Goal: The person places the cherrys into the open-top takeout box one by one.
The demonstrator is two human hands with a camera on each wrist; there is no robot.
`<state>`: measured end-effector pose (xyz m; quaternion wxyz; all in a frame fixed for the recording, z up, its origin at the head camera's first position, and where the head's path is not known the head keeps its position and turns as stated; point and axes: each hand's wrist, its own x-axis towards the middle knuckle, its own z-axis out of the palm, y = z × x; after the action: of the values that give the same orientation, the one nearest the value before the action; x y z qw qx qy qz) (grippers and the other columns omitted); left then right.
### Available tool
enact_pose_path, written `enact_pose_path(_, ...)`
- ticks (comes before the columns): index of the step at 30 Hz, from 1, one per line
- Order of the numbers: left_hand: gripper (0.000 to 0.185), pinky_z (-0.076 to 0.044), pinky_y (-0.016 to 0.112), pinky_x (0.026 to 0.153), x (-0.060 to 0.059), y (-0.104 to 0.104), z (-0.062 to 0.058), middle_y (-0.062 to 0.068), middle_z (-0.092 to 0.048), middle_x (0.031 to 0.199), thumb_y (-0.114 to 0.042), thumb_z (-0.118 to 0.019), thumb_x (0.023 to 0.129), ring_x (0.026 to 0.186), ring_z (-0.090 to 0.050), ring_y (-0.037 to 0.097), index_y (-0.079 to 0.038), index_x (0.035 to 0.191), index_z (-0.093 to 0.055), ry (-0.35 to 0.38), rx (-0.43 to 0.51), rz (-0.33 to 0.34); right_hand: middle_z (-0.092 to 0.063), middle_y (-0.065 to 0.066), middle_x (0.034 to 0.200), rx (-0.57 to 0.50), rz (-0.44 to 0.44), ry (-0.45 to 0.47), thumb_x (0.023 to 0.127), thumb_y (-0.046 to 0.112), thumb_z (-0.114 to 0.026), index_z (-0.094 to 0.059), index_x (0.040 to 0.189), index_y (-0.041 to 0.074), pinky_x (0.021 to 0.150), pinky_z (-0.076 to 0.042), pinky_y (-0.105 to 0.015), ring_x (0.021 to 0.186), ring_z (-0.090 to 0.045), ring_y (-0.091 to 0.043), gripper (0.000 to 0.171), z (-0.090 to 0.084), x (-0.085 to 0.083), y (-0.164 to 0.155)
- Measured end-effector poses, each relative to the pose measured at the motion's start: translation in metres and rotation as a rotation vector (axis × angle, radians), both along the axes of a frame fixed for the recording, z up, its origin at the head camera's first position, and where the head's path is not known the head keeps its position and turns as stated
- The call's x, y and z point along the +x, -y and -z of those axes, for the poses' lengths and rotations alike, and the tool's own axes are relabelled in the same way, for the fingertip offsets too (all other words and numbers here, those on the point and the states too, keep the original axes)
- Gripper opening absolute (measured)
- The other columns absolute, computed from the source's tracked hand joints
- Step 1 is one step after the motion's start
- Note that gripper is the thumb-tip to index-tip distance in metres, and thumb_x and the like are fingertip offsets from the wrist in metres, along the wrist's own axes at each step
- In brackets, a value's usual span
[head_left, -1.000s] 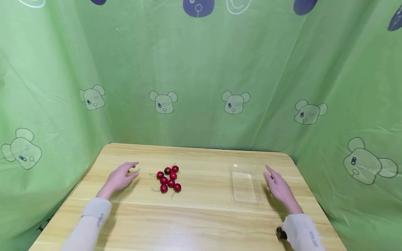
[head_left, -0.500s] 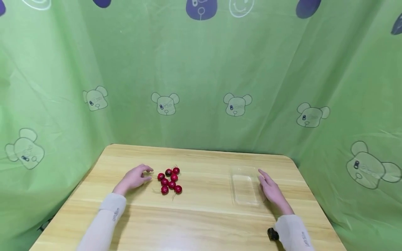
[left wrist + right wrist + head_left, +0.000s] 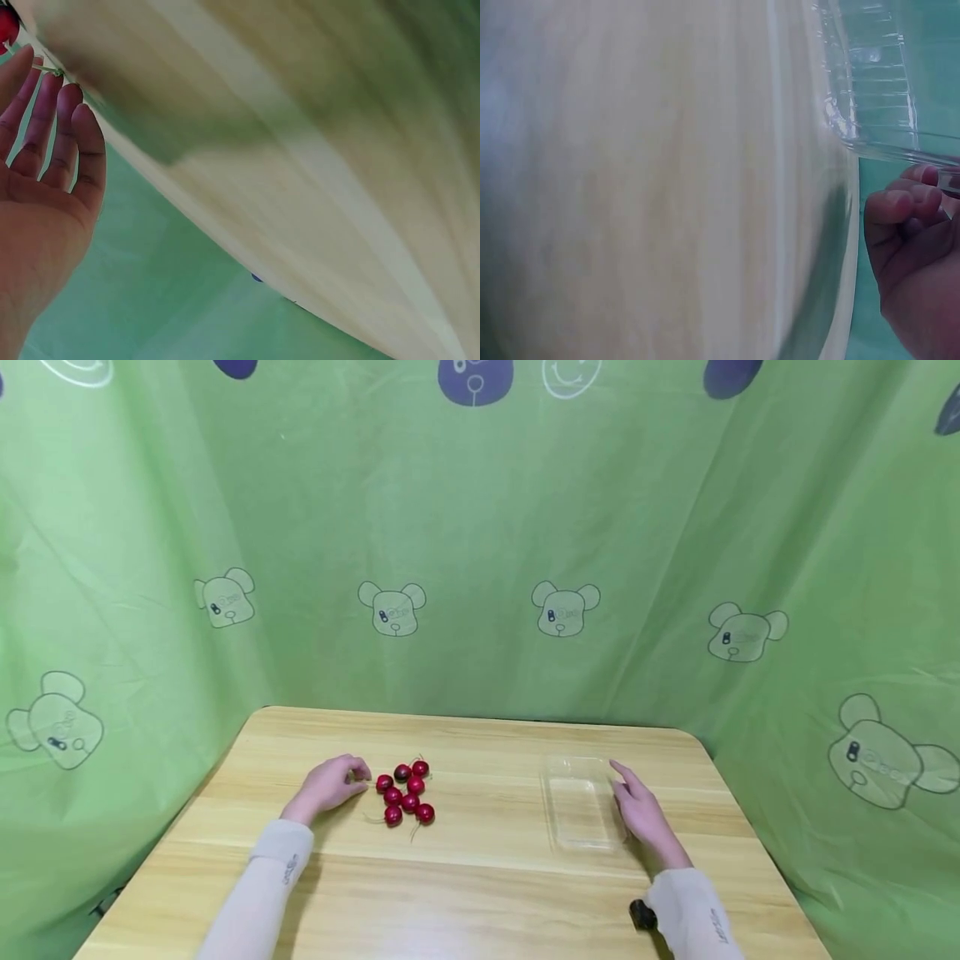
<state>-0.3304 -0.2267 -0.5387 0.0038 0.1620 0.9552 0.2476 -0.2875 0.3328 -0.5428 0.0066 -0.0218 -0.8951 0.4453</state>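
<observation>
Left hand (image 3: 328, 784) nearer cherries (image 3: 405, 791), right hand (image 3: 639, 815) touching tray (image 3: 581, 802)

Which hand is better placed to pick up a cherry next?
Left. The left hand lies right beside the cherries; the right hand is across the table at the clear tray.

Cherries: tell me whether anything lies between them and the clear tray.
Nothing visible does. Only bare table lies between the cherries and the clear tray; the hands sit at the outer sides.
</observation>
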Motion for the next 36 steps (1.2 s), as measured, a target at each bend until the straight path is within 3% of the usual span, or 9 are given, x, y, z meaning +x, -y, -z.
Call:
enact_pose_path(11,0.007,-0.055,0.048,0.087,-0.003,0.0003,0.0026,-0.001,-0.07,0.094,-0.013,-0.077,0.091,0.087,-0.064,0.017,-0.018,0.093,-0.073,-0.033,-0.026,-0.005,-0.054,-0.012,0.078,-0.003,0.009,-0.018,0.113,0.021,-0.038,-0.031,0.163,0.012,0.048,-0.046,-0.033,0.048,-0.045,-0.014,0.051,-0.0015,-0.0015,0.0031)
enact_pose_path(19,0.006,-0.055,0.049,0.087,-0.0022,0.001,0.0012,-0.002,-0.071,0.09,-0.012,-0.075,0.093,0.085,-0.065,0.017,-0.018,0.091,-0.073,-0.051,-0.029,0.016,-0.058,-0.018,0.088,0.034,0.013,-0.033,0.112,0.019,-0.039,-0.032,0.161,0.01,0.058,-0.046,-0.034,0.052,-0.047,-0.015,0.051,-0.0005,-0.0016,0.0039)
enact_pose_path(36,0.004,-0.054,0.045,0.082,0.0012,0.0027,-0.0052,-0.005,-0.071,0.088,-0.016,-0.076,0.093,0.08,-0.062,0.013,-0.018,0.095,-0.073,-0.09,-0.002,-0.012,-0.058,-0.017,0.089,0.064,0.003,-0.045,0.111,0.017,-0.039,-0.033,0.161,0.009,0.061,-0.046,-0.035,0.056,-0.048,-0.016,0.051,-0.0005,-0.0034,0.0039)
